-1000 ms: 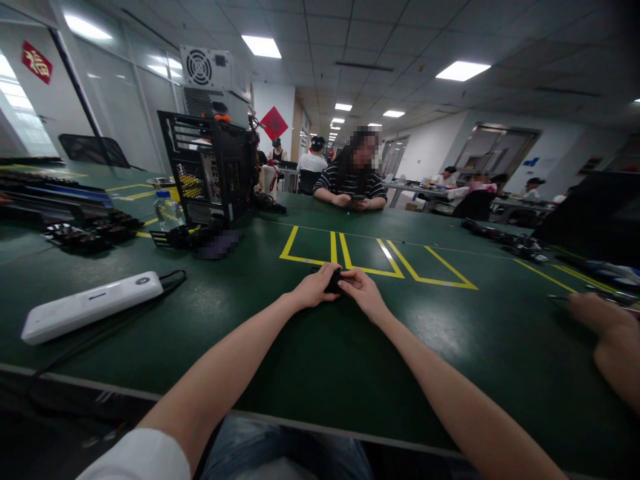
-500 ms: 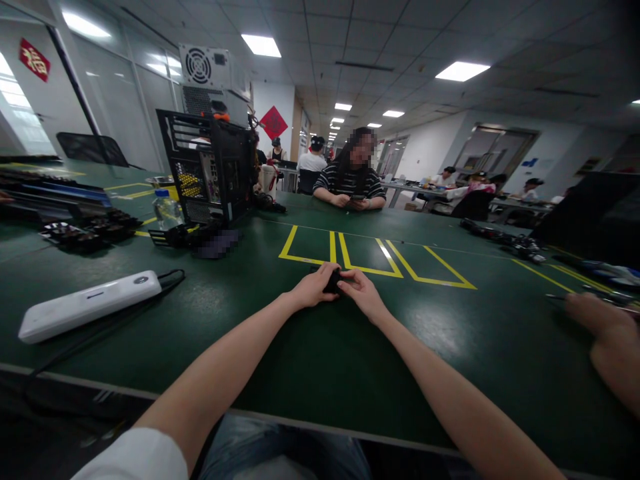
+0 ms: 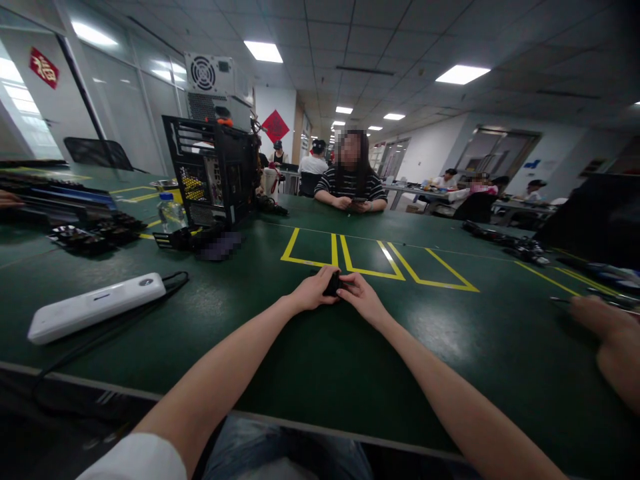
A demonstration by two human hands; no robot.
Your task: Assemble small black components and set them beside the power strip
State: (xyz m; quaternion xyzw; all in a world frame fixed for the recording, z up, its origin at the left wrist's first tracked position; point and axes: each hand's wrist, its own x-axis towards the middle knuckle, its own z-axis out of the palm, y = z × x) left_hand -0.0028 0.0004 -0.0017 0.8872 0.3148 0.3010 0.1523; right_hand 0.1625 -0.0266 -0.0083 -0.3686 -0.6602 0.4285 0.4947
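Both arms reach forward over the green table (image 3: 320, 367). A small black object (image 3: 332, 285) sits between the hands; most of it is covered by fingers, and its kind cannot be made out. My left hand (image 3: 316, 288) wraps around it from the left, fingers closed. From the right, my right hand (image 3: 361, 295) touches its side with thumb and fingertips pinched together. Just beyond the hands, yellow tape outlines (image 3: 373, 275) mark the tabletop.
On the left lies a white power strip-like device (image 3: 97, 307) with a black cable. Behind it stand an open black computer case (image 3: 213, 173) and a bottle (image 3: 171, 213). A person (image 3: 350, 180) sits opposite. Another person's hand (image 3: 605, 320) works at the right.
The view has shifted slightly, so the surroundings appear a little lower and further right. Both hands stay on the black object; the right fingers have moved slightly. The person opposite has turned their head.
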